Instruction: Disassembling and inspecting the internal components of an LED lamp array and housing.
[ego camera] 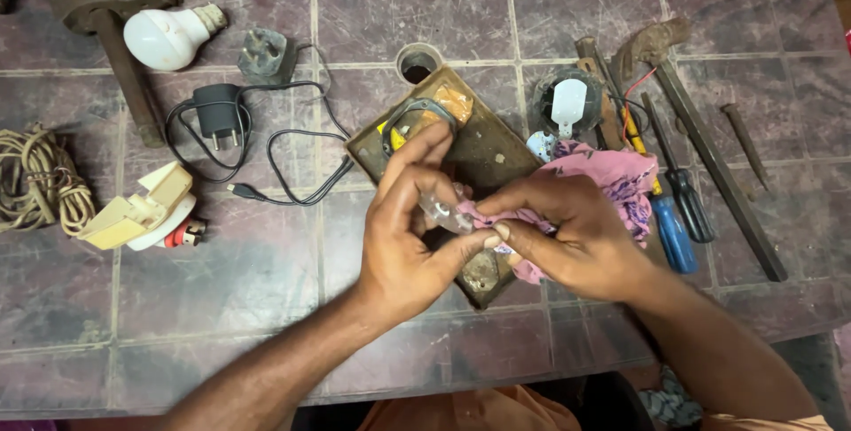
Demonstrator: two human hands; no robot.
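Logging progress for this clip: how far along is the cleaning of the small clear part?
Done: a white bulb lies apart at the upper left, and tools, among them a blue screwdriver, are laid out at the right. In hand: the left hand holds a small clear part while the right hand presses a pink cloth to it. Left: the board under the hands has open fittings.

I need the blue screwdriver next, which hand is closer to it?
Right. The right hand lies just left of the blue screwdriver; the left hand is farther left, beyond it.
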